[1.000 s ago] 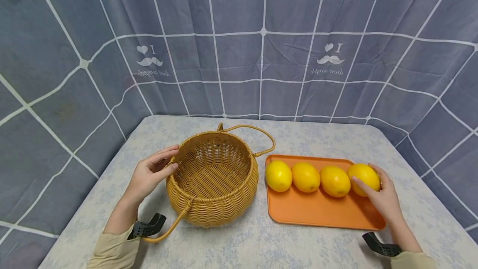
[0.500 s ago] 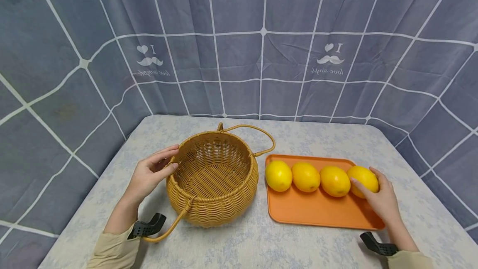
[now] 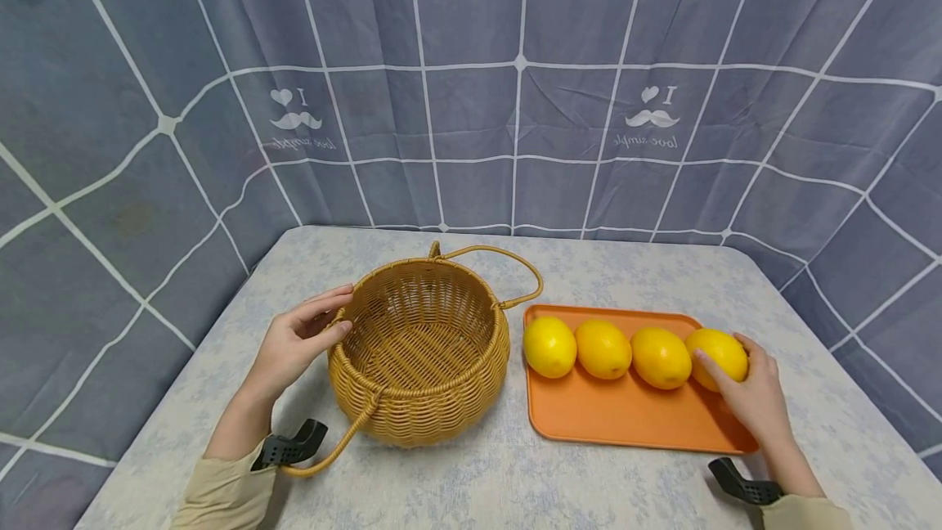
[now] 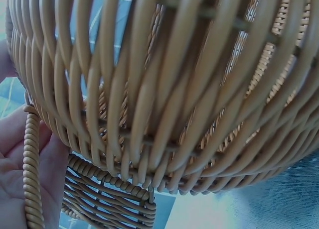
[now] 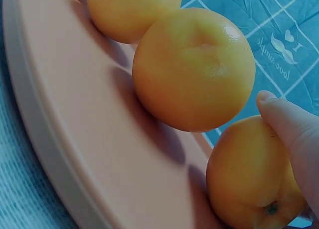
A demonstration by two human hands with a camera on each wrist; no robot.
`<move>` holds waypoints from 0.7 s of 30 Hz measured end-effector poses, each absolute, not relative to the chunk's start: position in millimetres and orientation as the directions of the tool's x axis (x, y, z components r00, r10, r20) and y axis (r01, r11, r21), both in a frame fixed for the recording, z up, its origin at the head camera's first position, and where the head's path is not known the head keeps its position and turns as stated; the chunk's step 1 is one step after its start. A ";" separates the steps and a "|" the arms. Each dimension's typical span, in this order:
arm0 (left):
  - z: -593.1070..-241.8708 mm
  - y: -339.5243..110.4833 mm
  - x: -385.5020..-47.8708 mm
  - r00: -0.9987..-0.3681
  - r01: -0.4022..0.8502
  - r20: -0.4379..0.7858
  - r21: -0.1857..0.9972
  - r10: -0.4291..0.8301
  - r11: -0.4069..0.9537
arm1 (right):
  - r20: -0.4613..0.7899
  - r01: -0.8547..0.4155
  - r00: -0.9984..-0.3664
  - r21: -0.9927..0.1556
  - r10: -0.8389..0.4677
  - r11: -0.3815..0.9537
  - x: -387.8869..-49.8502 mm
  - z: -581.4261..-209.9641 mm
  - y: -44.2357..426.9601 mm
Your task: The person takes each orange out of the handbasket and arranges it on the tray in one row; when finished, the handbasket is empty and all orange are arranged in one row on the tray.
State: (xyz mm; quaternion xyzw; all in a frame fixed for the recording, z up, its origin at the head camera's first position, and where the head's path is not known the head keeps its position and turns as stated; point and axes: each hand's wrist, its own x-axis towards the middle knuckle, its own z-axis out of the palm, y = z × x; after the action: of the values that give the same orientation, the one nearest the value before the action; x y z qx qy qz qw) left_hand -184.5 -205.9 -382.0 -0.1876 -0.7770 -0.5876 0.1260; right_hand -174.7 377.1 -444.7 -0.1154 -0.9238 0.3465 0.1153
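Note:
A round, tan wicker basket [image 3: 423, 419] stands on the table with its mouth up and nothing inside. My left hand [image 3: 290, 350] grips its left rim, thumb and fingers at the edge. Close up in the left wrist view are the basket's woven wall [image 4: 164, 89] and a looped handle [image 4: 31, 169] in front of the hand. On an orange tray [image 3: 611, 419] to the right lie several yellow lemons in a row. The rightmost lemon [image 3: 719, 358] sits between thumb and fingers of my right hand [image 3: 761, 399]. That lemon [image 5: 254, 174] shows its stem end in the right wrist view.
The other lemons [image 3: 661, 358] sit side by side along the tray's back half. One basket handle [image 3: 518, 256] leans out toward the tray's back left corner; another [image 3: 331, 460] droops at the front left. A grey-blue checked curtain [image 3: 471, 113] surrounds the pale patterned table [image 3: 471, 489].
My right hand and the rightmost lemon have shifted slightly toward me, the lemon settling lower on the tray. My left hand and the basket have stayed still.

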 end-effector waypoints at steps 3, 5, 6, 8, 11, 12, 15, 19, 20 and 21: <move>-381.7 -206.2 -184.2 -0.897 0.441 0.417 0.864 0.145 0.242 | 0.117 0.150 -0.945 -0.675 0.306 0.722 -174.0 -442.7 376.5; -381.2 -206.0 -183.8 -0.897 0.441 0.416 0.863 0.146 0.246 | 0.112 0.156 -0.944 -0.678 0.311 0.719 -173.5 -440.8 376.5; -380.7 -206.0 -183.3 -0.897 0.441 0.417 0.861 0.146 0.252 | 0.112 0.156 -0.944 -0.680 0.311 0.717 -173.6 -439.7 376.5; -379.3 -205.9 -182.5 -0.896 0.444 0.419 0.858 0.148 0.257 | 0.114 0.151 -0.943 -0.688 0.312 0.710 -173.6 -437.0 376.5; -375.7 -206.1 -180.6 -0.891 0.454 0.426 0.847 0.157 0.278 | 0.130 0.133 -0.941 -0.704 0.311 0.698 -173.8 -432.6 376.2; -374.2 -206.2 -179.9 -0.888 0.460 0.430 0.840 0.162 0.288 | 0.137 0.127 -0.940 -0.707 0.311 0.696 -174.0 -431.0 375.8; -369.2 -207.0 -177.1 -0.882 0.472 0.439 0.821 0.174 0.322 | 0.161 0.104 -0.940 -0.707 0.302 0.699 -174.2 -425.9 373.2; -361.7 -207.5 -173.4 -0.884 0.468 0.434 0.801 0.176 0.374 | 0.221 0.050 -0.940 -0.666 0.261 0.744 -175.1 -415.8 369.2; -359.5 -207.5 -172.0 -0.887 0.461 0.429 0.793 0.172 0.397 | 0.243 0.031 -0.938 -0.649 0.246 0.760 -175.6 -412.6 368.3; -357.1 -207.7 -170.7 -0.890 0.454 0.424 0.786 0.168 0.420 | 0.264 0.012 -0.937 -0.631 0.229 0.776 -176.5 -409.2 367.4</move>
State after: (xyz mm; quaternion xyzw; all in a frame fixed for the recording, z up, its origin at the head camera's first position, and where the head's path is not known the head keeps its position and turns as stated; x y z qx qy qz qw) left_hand -170.7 -207.7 -357.1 -0.1873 -0.8305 -0.5051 0.1416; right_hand -176.5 367.4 -409.2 -0.0651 -0.9277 0.3285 0.1651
